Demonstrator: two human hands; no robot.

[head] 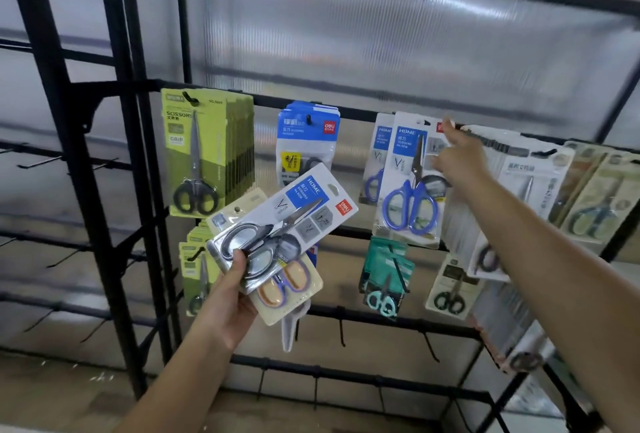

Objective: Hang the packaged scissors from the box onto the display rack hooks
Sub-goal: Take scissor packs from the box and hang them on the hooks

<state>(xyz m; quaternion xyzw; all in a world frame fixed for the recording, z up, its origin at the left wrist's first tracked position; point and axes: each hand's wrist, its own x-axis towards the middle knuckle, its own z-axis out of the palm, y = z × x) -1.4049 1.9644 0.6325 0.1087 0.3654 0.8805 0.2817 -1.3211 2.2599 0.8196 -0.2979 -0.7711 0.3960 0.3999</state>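
1. Left hand (pixel 232 297) sits nearest, fingers and thumb clamped on a fanned stack of packs held low in front of the rack. Top one is the grey pack (pixel 277 224), under it a peach pack (pixel 287 289) and a pale one poking out below. Looks like stock kept ready so the other hand is free to hang.
2. Grey pack lies tilted, its hang hole up and right, probably next to go on a hook.
3. Right hand (pixel 459 159) reaches up past the blue pack (pixel 410 183), index finger extended at the top bar, other fingers loosely bent, holding nothing. It seems to be at that pack's hook, seating it or just let go; the hook itself is hidden.
4. Blue pack hangs upright on the rack (pixel 104 224) with a matching one behind it, so same kinds seem grouped per hook.
5. Green packs (pixel 204 152) fill the left hook; the mint pack (pixel 384 280) hangs a row lower.
6. Bare hooks (pixel 343 328) stick out along the bottom rows, room for what's left.
7. The box is out of view.
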